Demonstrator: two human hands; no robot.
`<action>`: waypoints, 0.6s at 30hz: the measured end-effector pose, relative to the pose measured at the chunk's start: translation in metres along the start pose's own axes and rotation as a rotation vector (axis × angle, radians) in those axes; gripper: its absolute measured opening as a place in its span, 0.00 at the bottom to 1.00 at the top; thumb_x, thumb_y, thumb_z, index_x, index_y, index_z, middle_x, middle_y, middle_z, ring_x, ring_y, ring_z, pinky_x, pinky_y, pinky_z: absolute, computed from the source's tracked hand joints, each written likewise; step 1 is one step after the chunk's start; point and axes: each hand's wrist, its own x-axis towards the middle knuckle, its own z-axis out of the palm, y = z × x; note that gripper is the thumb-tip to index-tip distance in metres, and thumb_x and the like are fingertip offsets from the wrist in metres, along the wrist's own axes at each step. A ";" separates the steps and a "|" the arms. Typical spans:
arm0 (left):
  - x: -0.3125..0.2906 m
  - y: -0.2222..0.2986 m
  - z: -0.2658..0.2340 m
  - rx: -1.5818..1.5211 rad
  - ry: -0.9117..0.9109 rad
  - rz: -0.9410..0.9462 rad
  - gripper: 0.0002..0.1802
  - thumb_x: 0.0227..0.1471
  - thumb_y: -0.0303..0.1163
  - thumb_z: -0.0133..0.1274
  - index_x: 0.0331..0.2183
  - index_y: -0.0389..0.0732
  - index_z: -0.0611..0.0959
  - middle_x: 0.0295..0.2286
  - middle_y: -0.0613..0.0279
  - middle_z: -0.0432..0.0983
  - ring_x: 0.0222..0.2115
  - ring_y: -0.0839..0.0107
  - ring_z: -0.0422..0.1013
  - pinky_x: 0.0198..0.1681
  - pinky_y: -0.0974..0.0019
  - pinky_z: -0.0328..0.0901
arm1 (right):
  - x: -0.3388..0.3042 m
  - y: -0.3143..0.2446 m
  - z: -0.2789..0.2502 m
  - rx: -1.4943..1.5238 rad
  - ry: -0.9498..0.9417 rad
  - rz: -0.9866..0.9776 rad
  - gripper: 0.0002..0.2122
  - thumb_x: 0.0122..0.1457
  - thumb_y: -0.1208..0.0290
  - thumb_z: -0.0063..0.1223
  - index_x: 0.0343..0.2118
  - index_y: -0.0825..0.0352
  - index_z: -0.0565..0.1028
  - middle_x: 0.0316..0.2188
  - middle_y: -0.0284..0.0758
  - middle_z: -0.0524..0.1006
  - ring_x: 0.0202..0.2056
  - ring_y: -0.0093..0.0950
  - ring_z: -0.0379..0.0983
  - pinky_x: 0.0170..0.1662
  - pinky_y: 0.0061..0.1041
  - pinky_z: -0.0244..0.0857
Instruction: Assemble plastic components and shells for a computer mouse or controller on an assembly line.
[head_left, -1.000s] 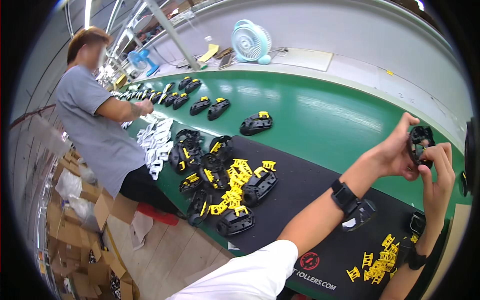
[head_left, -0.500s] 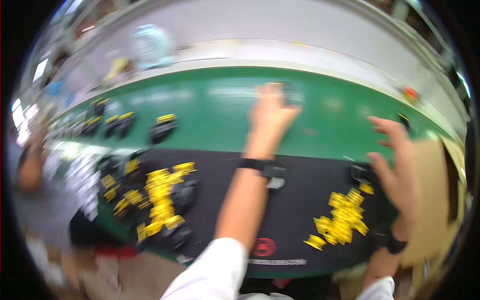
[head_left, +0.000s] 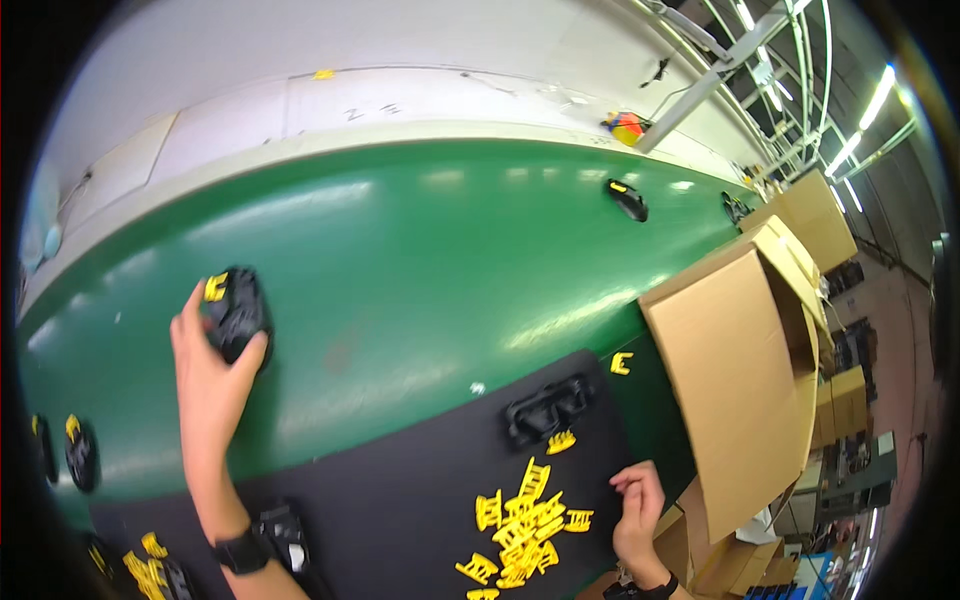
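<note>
At the left, my left hand [head_left: 208, 372] grips a black mouse-shaped plastic shell [head_left: 242, 312] from its side, thumb at the lower end and fingers near the top. A yellow plastic clip [head_left: 215, 288] sits at the shell's upper end. My right hand [head_left: 640, 508] is at the lower right beside the dark mat, its fingers loosely curled, with nothing seen in them. Left of it on the mat lies a heap of yellow plastic clips [head_left: 527, 525]. Just beyond the heap sits an open black shell [head_left: 548, 408] or holder. Another black shell [head_left: 283, 535] lies by my left wrist.
A green table [head_left: 430, 270] surrounds the black mat [head_left: 400, 500]. Black shells with yellow parts stand at the left [head_left: 80, 455] and far right [head_left: 628, 200]. A cardboard box [head_left: 715, 380] stands at the right edge, with a loose yellow clip [head_left: 621, 363] near it.
The view has swung to the right, bringing the box fully in. My right hand has gone from spread fingers to curled and is lower. My left hand still reaches over the green table.
</note>
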 end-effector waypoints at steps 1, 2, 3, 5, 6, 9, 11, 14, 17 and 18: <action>0.000 0.004 -0.006 -0.053 -0.043 -0.088 0.46 0.44 0.33 0.64 0.64 0.44 0.64 0.46 0.53 0.65 0.36 0.60 0.67 0.43 0.61 0.66 | 0.003 -0.002 0.002 -0.005 -0.023 -0.007 0.09 0.64 0.74 0.42 0.31 0.70 0.74 0.28 0.38 0.71 0.28 0.28 0.68 0.33 0.26 0.62; 0.000 0.010 -0.009 -0.110 -0.094 -0.176 0.47 0.44 0.30 0.63 0.65 0.45 0.63 0.45 0.55 0.64 0.32 0.65 0.64 0.40 0.64 0.65 | 0.004 0.001 0.002 0.020 -0.038 0.006 0.07 0.63 0.75 0.43 0.31 0.70 0.74 0.27 0.38 0.71 0.28 0.29 0.69 0.32 0.26 0.63; -0.001 0.015 -0.009 -0.161 -0.104 -0.205 0.48 0.44 0.29 0.63 0.65 0.46 0.62 0.46 0.56 0.64 0.30 0.68 0.62 0.38 0.66 0.64 | 0.006 0.004 0.000 -0.016 -0.054 0.002 0.06 0.62 0.76 0.44 0.31 0.69 0.75 0.27 0.38 0.71 0.28 0.30 0.69 0.33 0.27 0.63; -0.002 0.018 -0.014 -0.241 -0.071 -0.242 0.49 0.45 0.26 0.62 0.67 0.47 0.59 0.46 0.58 0.64 0.28 0.72 0.60 0.37 0.69 0.63 | 0.010 0.000 -0.003 -0.028 -0.107 0.026 0.05 0.60 0.78 0.46 0.32 0.69 0.75 0.27 0.38 0.71 0.28 0.31 0.69 0.33 0.27 0.64; -0.001 0.019 -0.016 -0.283 -0.027 -0.250 0.50 0.46 0.25 0.61 0.68 0.48 0.58 0.47 0.59 0.64 0.27 0.72 0.59 0.37 0.69 0.63 | 0.015 -0.006 -0.005 -0.012 -0.136 0.046 0.04 0.59 0.79 0.47 0.32 0.68 0.75 0.27 0.38 0.72 0.28 0.32 0.69 0.33 0.27 0.64; 0.001 0.045 -0.047 -0.150 0.100 -0.247 0.43 0.47 0.25 0.60 0.64 0.45 0.64 0.45 0.57 0.66 0.29 0.69 0.63 0.38 0.67 0.65 | 0.029 -0.020 -0.023 0.061 -0.251 0.182 0.03 0.60 0.79 0.49 0.32 0.67 0.75 0.27 0.37 0.72 0.29 0.33 0.69 0.34 0.28 0.64; 0.007 0.075 -0.069 0.022 0.189 -0.136 0.44 0.48 0.25 0.59 0.65 0.47 0.63 0.45 0.56 0.65 0.31 0.68 0.64 0.38 0.66 0.65 | 0.027 -0.019 -0.044 0.017 -0.336 0.145 0.03 0.60 0.78 0.49 0.31 0.68 0.74 0.30 0.38 0.73 0.32 0.34 0.70 0.38 0.29 0.65; 0.042 0.180 -0.061 -0.001 -0.391 0.010 0.22 0.49 0.29 0.66 0.44 0.31 0.77 0.40 0.52 0.77 0.42 0.68 0.75 0.44 0.64 0.70 | 0.019 -0.032 -0.065 0.049 -0.392 0.369 0.06 0.66 0.71 0.48 0.36 0.68 0.73 0.33 0.39 0.73 0.39 0.35 0.70 0.45 0.29 0.65; 0.058 0.268 0.027 -0.233 -0.678 0.441 0.29 0.47 0.30 0.62 0.52 0.36 0.74 0.40 0.44 0.70 0.43 0.49 0.69 0.47 0.54 0.66 | -0.005 -0.013 -0.074 0.110 -0.447 0.465 0.07 0.68 0.69 0.46 0.40 0.67 0.73 0.37 0.38 0.73 0.43 0.33 0.71 0.50 0.28 0.64; 0.064 0.301 0.057 -0.229 -0.789 0.548 0.31 0.47 0.32 0.62 0.52 0.34 0.73 0.41 0.43 0.70 0.47 0.46 0.68 0.51 0.51 0.65 | -0.014 -0.003 -0.075 0.115 -0.441 0.496 0.07 0.68 0.69 0.46 0.40 0.67 0.73 0.36 0.38 0.74 0.43 0.33 0.71 0.50 0.29 0.64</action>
